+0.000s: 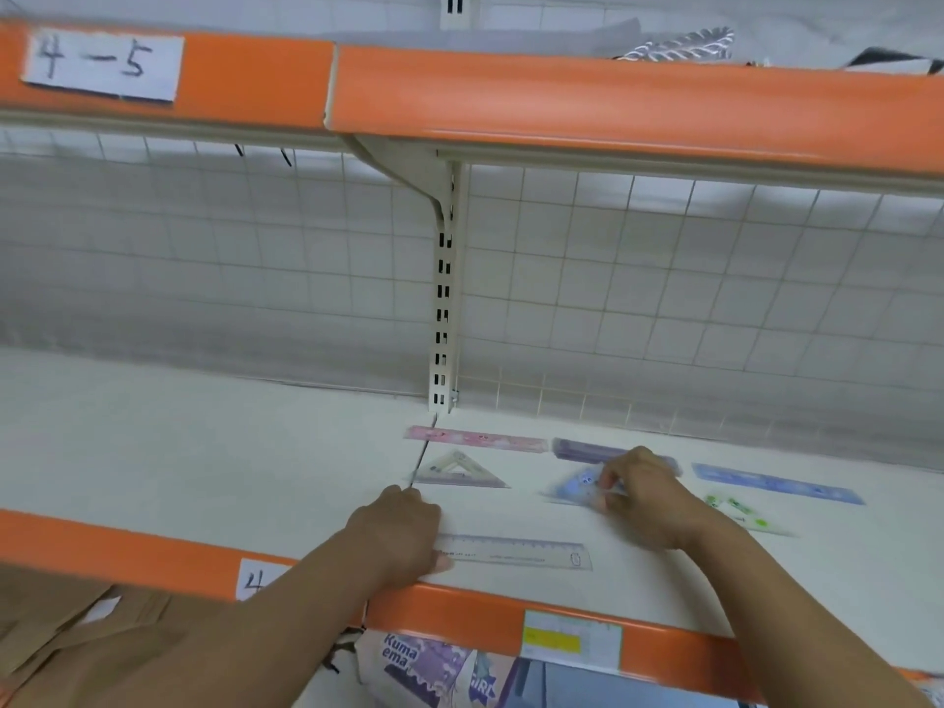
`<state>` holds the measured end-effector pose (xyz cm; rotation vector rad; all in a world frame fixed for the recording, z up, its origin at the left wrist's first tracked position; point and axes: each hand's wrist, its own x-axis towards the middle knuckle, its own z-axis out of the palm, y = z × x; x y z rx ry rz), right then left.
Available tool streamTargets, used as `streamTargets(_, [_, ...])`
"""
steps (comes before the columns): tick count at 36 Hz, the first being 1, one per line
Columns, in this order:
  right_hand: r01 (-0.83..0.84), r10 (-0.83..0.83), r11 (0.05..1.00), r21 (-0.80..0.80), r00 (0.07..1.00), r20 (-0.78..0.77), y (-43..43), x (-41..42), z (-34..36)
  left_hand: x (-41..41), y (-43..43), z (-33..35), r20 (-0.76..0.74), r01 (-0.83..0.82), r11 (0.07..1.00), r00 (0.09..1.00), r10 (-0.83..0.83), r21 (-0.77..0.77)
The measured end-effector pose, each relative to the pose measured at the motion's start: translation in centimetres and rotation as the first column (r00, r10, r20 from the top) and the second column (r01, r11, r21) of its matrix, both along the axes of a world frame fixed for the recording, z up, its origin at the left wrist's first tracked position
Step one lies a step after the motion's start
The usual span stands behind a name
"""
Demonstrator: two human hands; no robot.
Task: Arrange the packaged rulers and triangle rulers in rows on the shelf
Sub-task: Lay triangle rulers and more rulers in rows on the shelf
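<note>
Ok, my left hand (403, 534) curls over the left end of the clear plastic straight ruler (516, 551), flat at the white shelf (204, 452) front. My right hand (646, 498) pinches the pale-blue packaged triangle ruler (577, 485) mid-shelf. Both look light, thin, stiff, w/ slick wrap. I'd grip edges or corners.

Bright, even, diffuse light washes the cream metal shelf board (204, 452) pale. A soft grey shadow band from the orange-fronted upper shelf (613, 104) falls across the white wire-grid back panel (664, 278). Motion blur smears the right hand (649, 498) and the blue packaged triangle ruler (577, 485). Wide-angle distortion bows shelf edges
</note>
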<state>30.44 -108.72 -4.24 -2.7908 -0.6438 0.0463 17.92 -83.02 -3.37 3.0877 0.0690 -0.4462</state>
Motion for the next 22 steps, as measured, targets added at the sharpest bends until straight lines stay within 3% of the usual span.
streamTargets(22, [-0.049,0.049,0.999,-0.010,0.999,-0.009,0.9,1.3,-1.0,0.3,0.1,-0.4,-0.001,-0.035,0.999,0.999,0.035,0.010])
